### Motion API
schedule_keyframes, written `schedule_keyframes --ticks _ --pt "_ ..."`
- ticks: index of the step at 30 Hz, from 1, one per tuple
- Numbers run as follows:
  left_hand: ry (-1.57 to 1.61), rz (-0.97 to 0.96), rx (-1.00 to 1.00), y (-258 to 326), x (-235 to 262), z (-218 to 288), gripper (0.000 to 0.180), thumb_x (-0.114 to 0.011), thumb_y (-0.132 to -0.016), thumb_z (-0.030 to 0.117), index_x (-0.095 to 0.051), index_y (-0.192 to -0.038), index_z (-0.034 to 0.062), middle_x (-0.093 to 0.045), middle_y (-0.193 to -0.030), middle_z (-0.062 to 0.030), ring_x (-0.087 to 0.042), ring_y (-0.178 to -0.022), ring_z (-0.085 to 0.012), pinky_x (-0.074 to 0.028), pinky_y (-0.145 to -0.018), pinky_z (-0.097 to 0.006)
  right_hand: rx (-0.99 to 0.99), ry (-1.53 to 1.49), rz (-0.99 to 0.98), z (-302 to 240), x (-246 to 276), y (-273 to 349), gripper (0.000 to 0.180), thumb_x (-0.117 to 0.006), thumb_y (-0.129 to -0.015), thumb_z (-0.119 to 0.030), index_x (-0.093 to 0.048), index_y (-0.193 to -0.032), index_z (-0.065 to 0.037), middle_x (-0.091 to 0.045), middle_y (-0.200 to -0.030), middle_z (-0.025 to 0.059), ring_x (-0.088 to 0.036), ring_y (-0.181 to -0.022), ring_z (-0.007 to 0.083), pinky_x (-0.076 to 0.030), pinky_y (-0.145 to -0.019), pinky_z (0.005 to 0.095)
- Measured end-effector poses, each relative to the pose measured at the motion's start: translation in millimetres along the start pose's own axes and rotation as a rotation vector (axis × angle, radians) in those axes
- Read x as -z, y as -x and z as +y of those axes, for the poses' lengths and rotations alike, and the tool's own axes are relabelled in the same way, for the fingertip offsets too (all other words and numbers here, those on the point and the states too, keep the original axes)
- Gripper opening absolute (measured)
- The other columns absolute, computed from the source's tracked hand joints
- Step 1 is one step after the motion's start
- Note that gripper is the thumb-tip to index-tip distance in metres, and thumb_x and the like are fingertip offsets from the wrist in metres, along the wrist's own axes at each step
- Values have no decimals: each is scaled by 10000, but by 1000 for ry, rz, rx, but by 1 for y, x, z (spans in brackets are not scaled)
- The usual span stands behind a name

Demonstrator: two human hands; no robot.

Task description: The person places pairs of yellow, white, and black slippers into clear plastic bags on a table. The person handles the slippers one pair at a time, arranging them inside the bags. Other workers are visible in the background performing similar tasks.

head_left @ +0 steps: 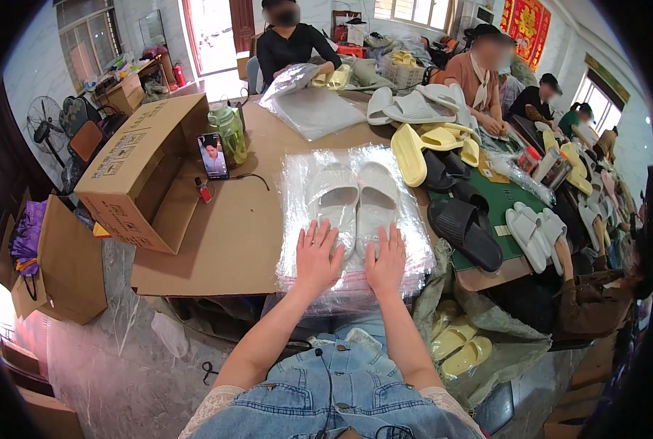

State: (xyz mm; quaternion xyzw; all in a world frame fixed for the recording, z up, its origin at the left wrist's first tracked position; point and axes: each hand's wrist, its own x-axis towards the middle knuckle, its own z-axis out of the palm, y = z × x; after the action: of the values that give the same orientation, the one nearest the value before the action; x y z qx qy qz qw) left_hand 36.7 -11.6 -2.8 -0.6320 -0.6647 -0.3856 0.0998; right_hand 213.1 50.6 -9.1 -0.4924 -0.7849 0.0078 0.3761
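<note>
The person's left hand (pixel 317 257) and right hand (pixel 385 262) lie palm down, fingers extended and slightly spread, gripping nothing; they press on the heel ends of a pair of light grey moulded slippers (pixel 376 194). The pair sits side by side, toes away, atop a stack of clear, glossy plastic bags (pixel 418 245); whether inside the topmost bag cannot be told. The stack reaches the front edge of the brown cardboard-covered table (pixel 246 234). Bare cardboard gives room leftward; a black ridged slipper (pixel 467 233) crowds the right.
</note>
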Motion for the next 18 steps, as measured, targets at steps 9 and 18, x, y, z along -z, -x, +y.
schedule_keyframes --ticks 9,18 --pt "-4 -2 -7 0 0 0 451 -629 -937 350 -659 -1295 79 -513 -1494 -139 -422 -1410 -361 -265 -1185 -533 -8 -1 0 0 -1 0 532 -542 -962 -301 -525 -1400 2 -404 -1543 224 -364 -1429 412 -277 -1188 513" --pt "-3 -3 -4 0 1 -1 438 -633 -930 336 -656 -1289 85 -512 -1495 -133 -426 -1407 -363 -267 -1182 -537 -11 -5 -24 -1 0 0 540 -536 -967 -304 -513 -1415 -4 -385 -1558 224 -353 -1437 411 -264 -1195 509"
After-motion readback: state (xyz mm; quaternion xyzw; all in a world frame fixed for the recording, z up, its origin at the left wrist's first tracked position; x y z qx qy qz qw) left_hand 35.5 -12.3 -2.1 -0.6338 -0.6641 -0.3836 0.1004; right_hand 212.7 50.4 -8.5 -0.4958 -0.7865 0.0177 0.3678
